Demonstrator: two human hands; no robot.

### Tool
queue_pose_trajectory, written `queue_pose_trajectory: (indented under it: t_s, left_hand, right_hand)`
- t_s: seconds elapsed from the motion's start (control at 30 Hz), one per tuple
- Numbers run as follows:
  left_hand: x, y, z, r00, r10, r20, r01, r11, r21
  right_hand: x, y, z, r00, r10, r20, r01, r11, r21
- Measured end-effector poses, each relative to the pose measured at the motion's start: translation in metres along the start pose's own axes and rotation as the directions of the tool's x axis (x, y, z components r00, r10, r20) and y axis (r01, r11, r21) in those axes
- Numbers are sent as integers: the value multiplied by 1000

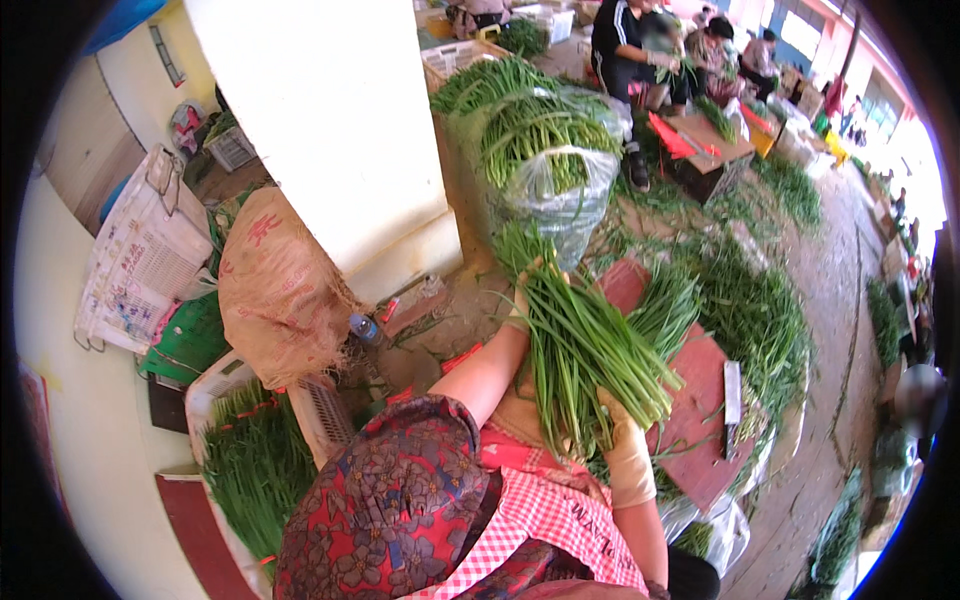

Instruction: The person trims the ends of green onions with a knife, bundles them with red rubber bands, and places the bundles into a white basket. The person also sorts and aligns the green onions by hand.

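Note:
A large loose bunch of long-stemmed green leaves [592, 337] lies across both my hands above my lap. My left hand [525, 296], partly hidden by the leaves, grips the bunch near its leafy far part. At the stem ends my right hand [621, 427], in a pale glove, is closed around the lower stems. Under and beside the bunch is a dark red board [705, 457]. On the board's right side rests a knife [732, 401] with a broad blade and dark handle. More leaves [667, 300] lie on the board's far part.
A plastic bag of greens [559, 150] stands ahead. Loose greens [757, 315] heap right of the board. To my left are a crate of banded greens [255, 457], a woven sack [277, 285] and a water bottle [365, 328]. A white pillar [330, 112] rises ahead-left; people sit beyond.

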State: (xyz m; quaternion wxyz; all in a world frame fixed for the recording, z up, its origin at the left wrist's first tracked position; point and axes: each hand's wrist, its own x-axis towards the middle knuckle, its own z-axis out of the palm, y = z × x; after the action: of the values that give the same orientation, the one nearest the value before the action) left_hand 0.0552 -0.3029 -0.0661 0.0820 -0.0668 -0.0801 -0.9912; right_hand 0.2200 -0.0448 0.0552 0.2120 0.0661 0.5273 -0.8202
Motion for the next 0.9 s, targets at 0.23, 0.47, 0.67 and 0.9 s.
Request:
queue_pose_trajectory:
  t_s: [0.23,0.47,0.67,0.9]
  left_hand:
    - [3,1,54,968,-218,-127,206,973,-99]
    - [53,34,22,862,-490,132,487,872,57]
    - [59,5,57,552,-797,245,821,571,11]
    - [54,35,78,236,-913,334,967,255,15]
  right_hand:
    - [-28,-2,-3,998,53,-35,-46,982,183]
    - [-52,-35,8,997,-58,52,67,979,-191]
    - [-56,-10,-3,933,-343,111,351,934,-64]
    - [-68,-18,-7,930,-366,29,367,924,-107]
